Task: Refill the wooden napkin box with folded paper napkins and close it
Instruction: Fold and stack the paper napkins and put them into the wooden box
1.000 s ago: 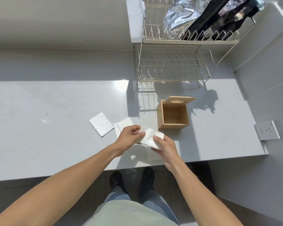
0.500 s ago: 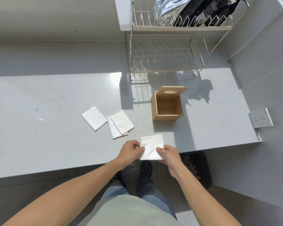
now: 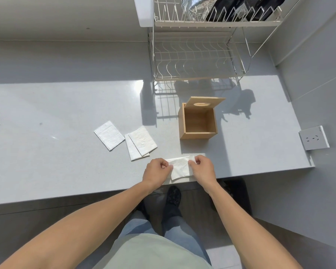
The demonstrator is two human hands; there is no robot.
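Note:
The wooden napkin box [image 3: 198, 136] stands on the grey counter, its inside bare, its slotted lid [image 3: 204, 103] tipped up at the back. In front of it, at the counter's near edge, my left hand [image 3: 157, 172] and my right hand [image 3: 203, 169] pinch the two ends of a white paper napkin [image 3: 180, 167]. Another napkin lies flat under it on the counter. Left of the box lie a single folded napkin [image 3: 109, 135] and two overlapping folded napkins [image 3: 141, 143].
A two-tier wire dish rack [image 3: 196, 57] stands behind the box, holding foil and dark bags on top. A wall socket [image 3: 313, 138] sits on the right wall. The grey counter [image 3: 47, 133] stretches far to the left.
The napkin in my hands went from tilted near the box to level at the counter's near edge. My hands have come closer together on it, and the view has dropped toward the counter.

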